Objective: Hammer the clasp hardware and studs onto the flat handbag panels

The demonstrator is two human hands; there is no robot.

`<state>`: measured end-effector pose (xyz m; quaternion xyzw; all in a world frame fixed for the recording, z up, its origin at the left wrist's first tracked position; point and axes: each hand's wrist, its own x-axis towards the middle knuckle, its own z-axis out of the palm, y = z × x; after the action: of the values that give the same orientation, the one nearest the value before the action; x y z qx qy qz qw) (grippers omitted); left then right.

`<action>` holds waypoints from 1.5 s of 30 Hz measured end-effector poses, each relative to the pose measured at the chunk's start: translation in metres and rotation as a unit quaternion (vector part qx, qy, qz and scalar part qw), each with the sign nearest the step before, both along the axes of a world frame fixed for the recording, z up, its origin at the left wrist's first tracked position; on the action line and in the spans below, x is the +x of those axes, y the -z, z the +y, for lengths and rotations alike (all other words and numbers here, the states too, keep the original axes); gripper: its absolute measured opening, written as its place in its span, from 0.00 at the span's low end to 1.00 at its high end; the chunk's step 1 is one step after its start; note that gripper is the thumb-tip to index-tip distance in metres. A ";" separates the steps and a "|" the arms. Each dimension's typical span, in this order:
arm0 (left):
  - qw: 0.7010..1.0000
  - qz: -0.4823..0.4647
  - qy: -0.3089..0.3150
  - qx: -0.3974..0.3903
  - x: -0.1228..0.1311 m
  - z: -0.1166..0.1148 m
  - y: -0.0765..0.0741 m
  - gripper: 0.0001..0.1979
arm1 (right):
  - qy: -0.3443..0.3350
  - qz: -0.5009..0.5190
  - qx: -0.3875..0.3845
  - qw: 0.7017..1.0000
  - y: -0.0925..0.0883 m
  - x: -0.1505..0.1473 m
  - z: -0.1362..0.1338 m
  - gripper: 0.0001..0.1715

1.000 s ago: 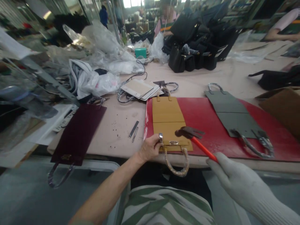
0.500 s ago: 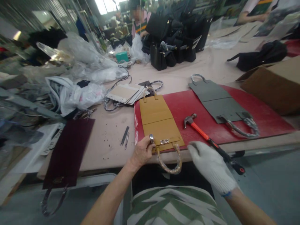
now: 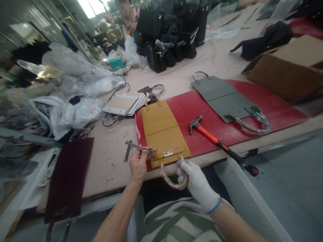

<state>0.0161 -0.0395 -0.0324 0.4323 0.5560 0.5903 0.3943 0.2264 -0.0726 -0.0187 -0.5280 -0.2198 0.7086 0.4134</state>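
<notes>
A mustard-yellow leather bag panel (image 3: 161, 117) lies before me with a wrapped handle at each end and a silver clasp plate (image 3: 168, 153) near its front edge. My bare left hand (image 3: 138, 164) is closed around a slim metal hand tool (image 3: 138, 146), held nearly level over the panel's front left corner. Its end by the panel looks pronged; its exact kind is unclear. My right hand (image 3: 193, 174), in a white knitted glove, has its fingers wrapped round the near handle (image 3: 171, 184), which hangs past the table edge.
A claw hammer (image 3: 207, 132) rests on the red board (image 3: 176, 104), right of the panel. Beyond it lies a grey bag panel (image 3: 224, 95). A dark maroon panel (image 3: 70, 178) overhangs the table at left. Black bags (image 3: 156, 57) and a cardboard box (image 3: 285, 74) stand farther back.
My left hand has tipped the metal tool from end-on to nearly level. My right hand has moved left from beside the panel and closed on the handle. The view has shifted right.
</notes>
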 end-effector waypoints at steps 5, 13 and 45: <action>0.997 0.023 0.074 0.027 0.023 0.012 -0.019 0.12 | -0.044 0.095 -0.003 0.994 -0.001 0.001 -0.009 0.26; 0.988 -0.003 0.152 -0.030 0.057 0.033 -0.010 0.12 | 0.010 0.019 -0.020 1.000 0.001 0.000 -0.012 0.25; 0.974 -0.133 0.182 -0.026 0.052 0.028 -0.041 0.14 | -0.035 0.081 0.055 0.995 -0.007 0.005 0.029 0.17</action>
<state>0.0678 -0.0117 0.0090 0.4337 0.4259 0.5457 0.5769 0.2314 -0.0439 -0.0118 -0.4367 -0.2429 0.7501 0.4332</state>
